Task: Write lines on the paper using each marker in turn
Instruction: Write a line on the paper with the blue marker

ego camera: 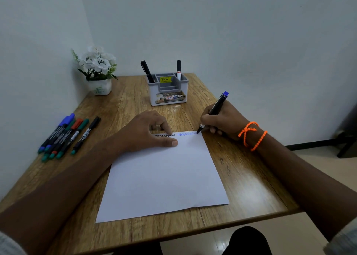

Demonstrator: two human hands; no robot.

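Wooden table (pixel 239 177): paper (pixel 164 177) is pressed flat by the left hand (pixel 148 131); toward one o'clock, a blue marker (pixel 213 112) is pinched in the right hand (pixel 222 122), finishing the blue zigzag (pixel 186 134); recapping probably follows.

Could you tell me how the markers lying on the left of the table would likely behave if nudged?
The loose markers look round-barrelled, so they would probably roll on the smooth wooden table. They lie close together, so pushing one would likely shift its neighbours. They seem light and stiff.
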